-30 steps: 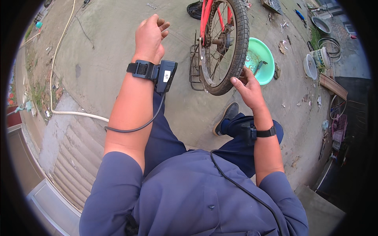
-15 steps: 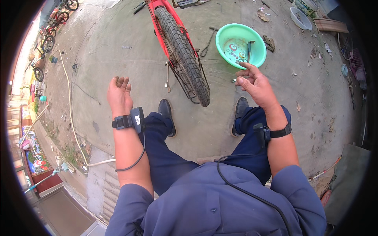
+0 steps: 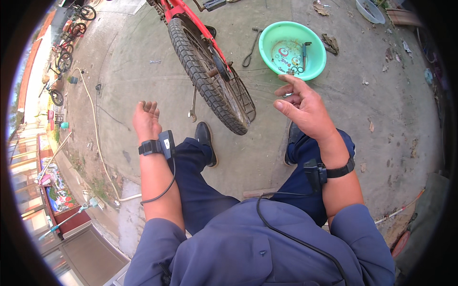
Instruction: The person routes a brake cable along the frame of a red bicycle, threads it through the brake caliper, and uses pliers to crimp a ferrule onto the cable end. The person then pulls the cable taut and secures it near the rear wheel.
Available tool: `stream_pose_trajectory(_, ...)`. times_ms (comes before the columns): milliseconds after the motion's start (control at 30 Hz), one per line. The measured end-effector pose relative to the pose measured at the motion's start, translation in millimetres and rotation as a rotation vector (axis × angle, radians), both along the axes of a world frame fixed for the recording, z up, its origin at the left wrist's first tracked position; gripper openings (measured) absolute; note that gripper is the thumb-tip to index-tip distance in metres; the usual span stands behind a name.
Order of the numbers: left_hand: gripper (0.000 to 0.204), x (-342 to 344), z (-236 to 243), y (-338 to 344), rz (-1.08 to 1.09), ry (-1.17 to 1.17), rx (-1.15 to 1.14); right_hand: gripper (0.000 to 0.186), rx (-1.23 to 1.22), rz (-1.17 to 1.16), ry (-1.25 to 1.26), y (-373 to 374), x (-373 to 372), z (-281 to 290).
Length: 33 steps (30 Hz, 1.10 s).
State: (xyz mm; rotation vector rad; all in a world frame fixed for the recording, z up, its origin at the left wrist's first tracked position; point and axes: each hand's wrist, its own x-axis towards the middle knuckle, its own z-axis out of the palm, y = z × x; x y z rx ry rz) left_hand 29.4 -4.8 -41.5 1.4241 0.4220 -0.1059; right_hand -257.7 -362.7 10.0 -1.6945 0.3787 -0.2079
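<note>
My left hand (image 3: pixel 147 123) is raised to the left of the bicycle, with loosely curved fingers and nothing in it. My right hand (image 3: pixel 305 106) hovers just in front of the light green basin (image 3: pixel 265 61), thumb and fingers apart. A small shiny metal piece (image 3: pixel 287 95) shows between its thumb and fingers; whether it touches the hand I cannot tell. Ahead, a red bicycle (image 3: pixel 177 8) points its black-tyred wheel (image 3: pixel 202 78) at me, leaning left. A wire rack (image 3: pixel 244 97) sits beside the wheel. Left of the wheel is a wrench (image 3: pixel 193 107), its upper end hidden behind the tyre.
Inside the basin are a dark-headed tool (image 3: pixel 305 55) and small metal parts. A T-handled tool (image 3: pixel 251 47) lies left of it, a small spanner (image 3: pixel 155 62) farther left. A hose (image 3: pixel 88 107) runs along the left, near parked bicycles (image 3: pixel 64 59). My shoes (image 3: pixel 206 138) flank the wheel.
The bicycle has tipped to the left, and the wrench by its wheel has shifted left with it. My right hand has moved slightly left; my left hand is nearly still.
</note>
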Motion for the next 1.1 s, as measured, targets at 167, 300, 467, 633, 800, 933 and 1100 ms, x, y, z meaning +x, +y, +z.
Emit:
stream_pose_trajectory(167,0.061,-9.7,-5.7,-0.9,-0.028,0.037,0.092,0.073,-0.033,0.010,-0.002,-3.2,-4.3,2.2)
stream_pose_trajectory(300,0.063,-28.3,-0.6,-1.7,-0.015,0.052,0.081,0.074,-0.037,-0.015,-0.037,-4.4,-8.5,-2.8)
stream_pose_trajectory(467,0.061,-53.6,17.2,1.3,0.006,0.010,0.070,0.075,0.008,-0.041,-0.088,-8.6,-16.7,-12.8)
stream_pose_trajectory(633,0.054,-81.8,43.7,20.0,0.000,-0.067,0.100,0.075,-0.034,-0.056,-0.130,-14.5,-20.7,-23.0)
stream_pose_trajectory(800,0.046,-112.7,69.1,36.0,-0.018,-0.159,0.143,0.075,-0.081,-0.063,-0.125,-13.3,-21.1,-28.1)
stream_pose_trajectory(933,0.041,-108.2,60.1,23.9,-0.010,-0.131,0.122,0.070,-0.037,-0.022,-0.067,-1.1,-21.4,-22.1)
stream_pose_trajectory(1100,0.038,-94.7,2.5,2.4,-0.055,0.001,0.062,0.076,0.021,0.042,-0.018,20.5,-14.7,-8.7)
